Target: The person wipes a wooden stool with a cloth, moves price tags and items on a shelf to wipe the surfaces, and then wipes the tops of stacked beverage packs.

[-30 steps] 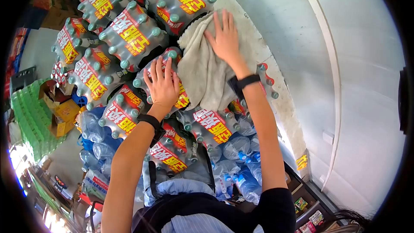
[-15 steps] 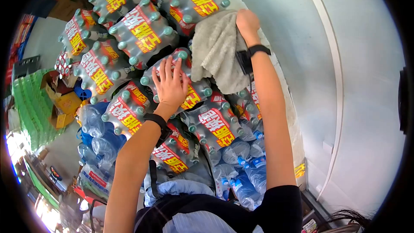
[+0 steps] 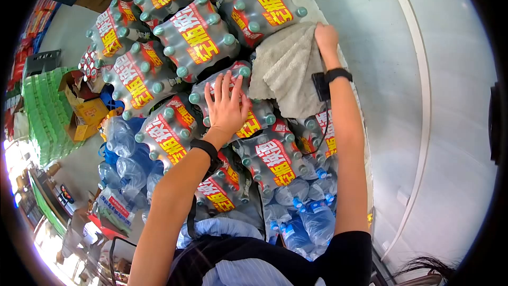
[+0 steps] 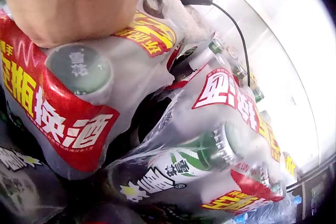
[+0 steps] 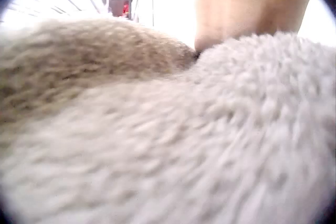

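Note:
My left hand (image 3: 227,108) rests with spread fingers on a shrink-wrapped pack of green-capped bottles (image 3: 260,118). In the left wrist view its heel (image 4: 73,8) presses beside a bottle cap (image 4: 80,69) under the plastic film. A grey-beige fluffy cloth (image 3: 288,71) lies draped over the packs to the right of that hand. My right hand (image 3: 326,41) grips the cloth's upper right edge with curled fingers, close by the wall. The cloth's pile (image 5: 157,140) fills most of the right wrist view, and the right fingertips are hidden.
More bottle packs (image 3: 196,39) are stacked ahead and to the left. Large clear water bottles with blue caps (image 3: 317,220) lie below the stack, near my body. A pale wall (image 3: 391,100) runs along the right. Cardboard boxes (image 3: 87,119) and a green-wrapped stack (image 3: 47,111) stand left.
The right hand lay flat with spread fingers on the cloth; now its fingers are curled at the cloth's right edge. The cloth's lower end has drawn upward. The left hand stays on its pack.

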The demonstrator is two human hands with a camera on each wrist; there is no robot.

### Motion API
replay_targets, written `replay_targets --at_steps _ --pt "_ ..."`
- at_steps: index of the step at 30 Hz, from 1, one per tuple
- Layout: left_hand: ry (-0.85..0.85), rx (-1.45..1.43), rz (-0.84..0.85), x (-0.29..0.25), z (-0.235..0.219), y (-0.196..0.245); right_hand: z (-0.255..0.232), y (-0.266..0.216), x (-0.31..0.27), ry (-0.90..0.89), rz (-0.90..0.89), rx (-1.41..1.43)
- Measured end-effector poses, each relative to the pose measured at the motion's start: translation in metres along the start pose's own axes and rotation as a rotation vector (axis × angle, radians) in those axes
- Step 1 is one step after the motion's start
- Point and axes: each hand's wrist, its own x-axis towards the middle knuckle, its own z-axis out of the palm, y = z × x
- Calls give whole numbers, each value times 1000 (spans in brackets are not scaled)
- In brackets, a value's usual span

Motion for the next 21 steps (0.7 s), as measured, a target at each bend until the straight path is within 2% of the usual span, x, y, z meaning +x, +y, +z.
replay_targets --at_steps 1,3,5,7,8,10,11,13,14,15,18,21 --pt "0 3 0 0 0 1 -6 -11 -9 1 -6 3" --pt "-10 8 -7 -1 -2 -1 -19 -36 -57 56 -218 -73" --pt "-9 2 1 -1 -2 0 -1 -37 -90 247 -465 -114" --pt "-12 0 -1 -1 -1 0 -4 -41 -118 385 -713 -201" --pt "-11 -4 -2 -2 0 0 -8 -41 -128 385 -715 -201" --pt "-15 -5 -6 -1 0 -1 -12 -42 -143 306 -1052 -200" --pt "-18 -6 -5 0 -1 -1 -10 -44 -140 302 -1053 -198" --pt "-28 -16 -1 -2 -1 0 -7 -46 -126 91 -1054 -137" --pt "-31 -13 -2 -2 -1 0 -3 -55 -116 192 -1078 -60" --pt "-29 -9 -3 -2 0 -1 0 -63 -108 195 -1075 -67" --pt "-26 -6 -6 1 -1 -1 7 -86 -98 191 -662 -124" --pt "-18 -17 -5 -3 -3 1 5 -91 -104 193 -621 -139"
